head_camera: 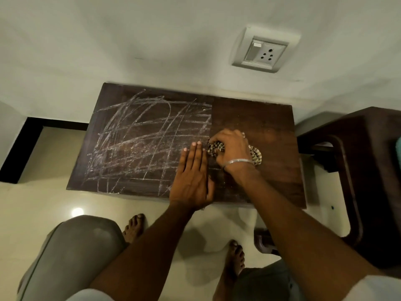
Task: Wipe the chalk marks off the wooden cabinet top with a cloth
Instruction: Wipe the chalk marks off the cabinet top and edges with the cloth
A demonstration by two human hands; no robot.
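A dark wooden cabinet top (264,118) stands against the wall. White chalk marks (143,135) criss-cross its left and middle part, while the right part shows bare wood. My right hand (232,148), with a silver bangle at the wrist, is bunched around a checked cloth (257,157) and presses it onto the wood just right of the chalk. My left hand (193,177) lies flat on the top beside it, fingers straight and together, at the edge of the chalked area.
A dark wooden chair or stool (355,170) stands close on the right. A wall socket (263,51) sits above the cabinet. My knees and bare feet (134,227) are on the pale tiled floor in front.
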